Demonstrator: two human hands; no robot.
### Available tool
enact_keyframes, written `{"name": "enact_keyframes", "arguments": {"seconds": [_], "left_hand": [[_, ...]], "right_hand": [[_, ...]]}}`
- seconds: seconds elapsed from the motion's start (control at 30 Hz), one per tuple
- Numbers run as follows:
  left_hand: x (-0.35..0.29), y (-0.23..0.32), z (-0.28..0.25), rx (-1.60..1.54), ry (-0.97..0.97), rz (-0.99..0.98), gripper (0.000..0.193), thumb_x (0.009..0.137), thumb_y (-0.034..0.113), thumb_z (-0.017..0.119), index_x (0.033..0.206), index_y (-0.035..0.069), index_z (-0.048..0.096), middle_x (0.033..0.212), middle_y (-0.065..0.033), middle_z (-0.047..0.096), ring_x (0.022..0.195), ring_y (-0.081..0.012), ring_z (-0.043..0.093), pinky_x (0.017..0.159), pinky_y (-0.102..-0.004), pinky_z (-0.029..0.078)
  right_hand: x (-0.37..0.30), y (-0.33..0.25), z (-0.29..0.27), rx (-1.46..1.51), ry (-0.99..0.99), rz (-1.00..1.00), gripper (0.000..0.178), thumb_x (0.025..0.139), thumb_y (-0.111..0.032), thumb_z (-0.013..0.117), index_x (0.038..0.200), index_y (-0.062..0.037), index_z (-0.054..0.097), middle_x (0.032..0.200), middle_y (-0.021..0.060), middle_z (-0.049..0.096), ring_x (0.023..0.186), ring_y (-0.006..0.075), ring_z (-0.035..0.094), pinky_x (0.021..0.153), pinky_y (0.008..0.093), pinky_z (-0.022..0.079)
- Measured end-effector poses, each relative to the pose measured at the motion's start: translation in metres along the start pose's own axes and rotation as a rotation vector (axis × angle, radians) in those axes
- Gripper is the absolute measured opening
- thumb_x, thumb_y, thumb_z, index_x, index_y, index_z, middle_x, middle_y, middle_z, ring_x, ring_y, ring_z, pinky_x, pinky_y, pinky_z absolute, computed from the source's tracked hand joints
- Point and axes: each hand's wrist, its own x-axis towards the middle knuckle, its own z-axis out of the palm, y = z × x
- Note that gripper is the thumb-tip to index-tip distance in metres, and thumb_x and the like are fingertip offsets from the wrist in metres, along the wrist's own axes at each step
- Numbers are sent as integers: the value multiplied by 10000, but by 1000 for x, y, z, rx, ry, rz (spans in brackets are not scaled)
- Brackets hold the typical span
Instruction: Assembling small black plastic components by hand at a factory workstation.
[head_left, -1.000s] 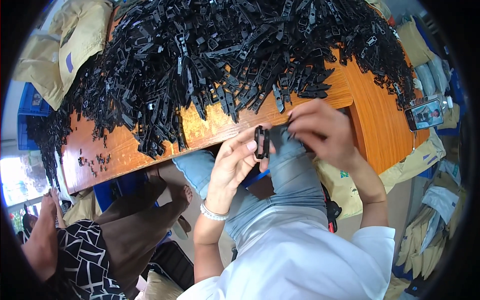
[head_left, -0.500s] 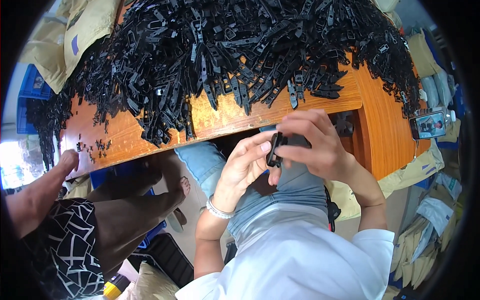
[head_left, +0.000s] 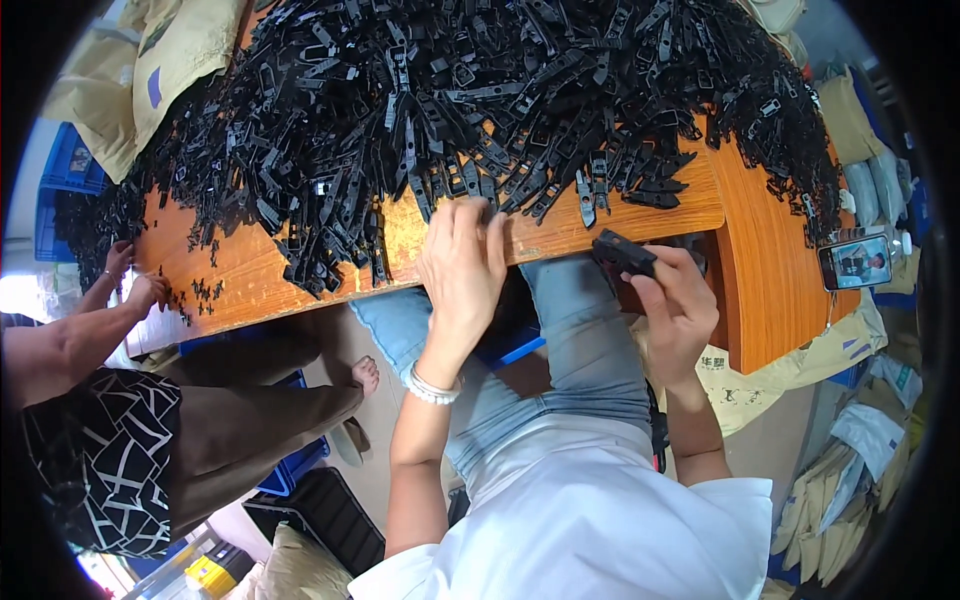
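Above the front edge of the table, my left hand [head_left: 463, 265] reaches palm down to the near rim of a large heap of black plastic parts [head_left: 420, 90]. Its fingers are bent over the slim parts there, the thumb stands apart, and the fingertips are partly hidden. No held piece shows in it. Off to the right, my right hand [head_left: 682, 305] grips a black plastic part [head_left: 624, 253] between thumb and fingers. That part is tilted, in front of the table edge and over an open drawer space.
On the left, a co-worker's hands [head_left: 148, 292] are at small black pieces [head_left: 207, 290] on the wooden table [head_left: 330, 285]. A phone [head_left: 856, 262] stands at the right end. Paper sacks [head_left: 190, 60] lie at the far left; blue crates [head_left: 72, 165] stand beside the table.
My hands have parted. The left moved forward and left to the heap's rim; the right moved right and down, keeping the black part. The co-worker's second hand has come into view.
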Motion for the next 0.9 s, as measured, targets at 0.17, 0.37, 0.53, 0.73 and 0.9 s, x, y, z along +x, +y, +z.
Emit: {"name": "enact_keyframes", "arguments": {"seconds": [0.17,0.37,0.53,0.73,0.9], "left_hand": [[2,-7,-9,88,119,-12,137,759,40,622,870,5,550,777,-136,537,637,-276,555,546,-340,428],[-26,-22,-53,345,290,-90,129,759,27,628,860,9,550,786,-121,533,547,-259,535,496,-337,435],[-25,-34,-60,622,155,-125,122,747,90,647,829,26,586,750,-106,523,587,-267,547,512,-342,420],[-30,-28,-65,669,65,-134,116,753,96,622,835,30,574,795,-123,528,641,-316,561,524,-371,428],[-28,-30,-67,723,35,-43,115,742,36,602,838,-7,556,748,-121,503,615,-255,563,492,-326,432]], "right_hand": [[-6,7,8,350,106,295,115,804,30,558,902,72,602,922,91,565,776,153,566,697,251,477],[-1,15,8,487,37,412,126,815,-10,563,895,79,599,906,79,559,754,119,529,686,222,416],[-6,18,20,498,-64,417,137,812,-19,577,894,89,599,886,69,558,724,108,513,646,213,393],[-8,14,35,484,-71,570,149,794,-28,616,902,74,615,861,69,577,717,113,532,606,206,416],[-3,13,49,591,-81,487,141,794,-11,601,911,66,609,817,83,613,633,118,538,589,224,432]]}}
